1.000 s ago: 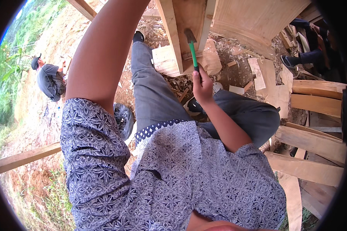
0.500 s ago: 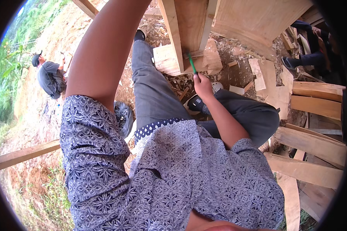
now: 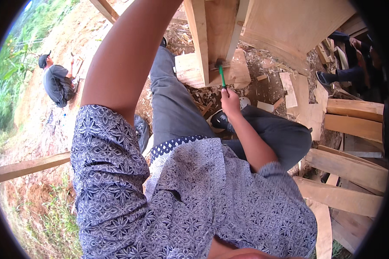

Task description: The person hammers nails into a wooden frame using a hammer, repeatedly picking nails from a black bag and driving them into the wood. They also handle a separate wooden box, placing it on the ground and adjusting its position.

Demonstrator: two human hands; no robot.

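My right hand (image 3: 230, 102) is closed round the black lower end of a hammer (image 3: 222, 77) with a green handle. The dark hammer head lies at the near end of a wooden frame (image 3: 220, 32), where a panel sits between two upright boards. Whether the head touches the wood I cannot tell. A short thick plank (image 3: 189, 70) lies under the frame's near end. My left arm (image 3: 121, 64) reaches forward past the upper edge, so my left hand is out of sight.
A wide wooden panel (image 3: 291, 26) leans beside the frame. Curved planks (image 3: 348, 166) are stacked at my right, and wood shavings cover the ground. One person (image 3: 56, 82) sits on the slope at left; another person's leg (image 3: 348, 73) shows at far right. A wooden pole (image 3: 30, 167) juts in at left.
The hammer has swung a little to the right and back toward me, and its head shows more plainly. My right hand has come slightly closer. The view has shifted a little.
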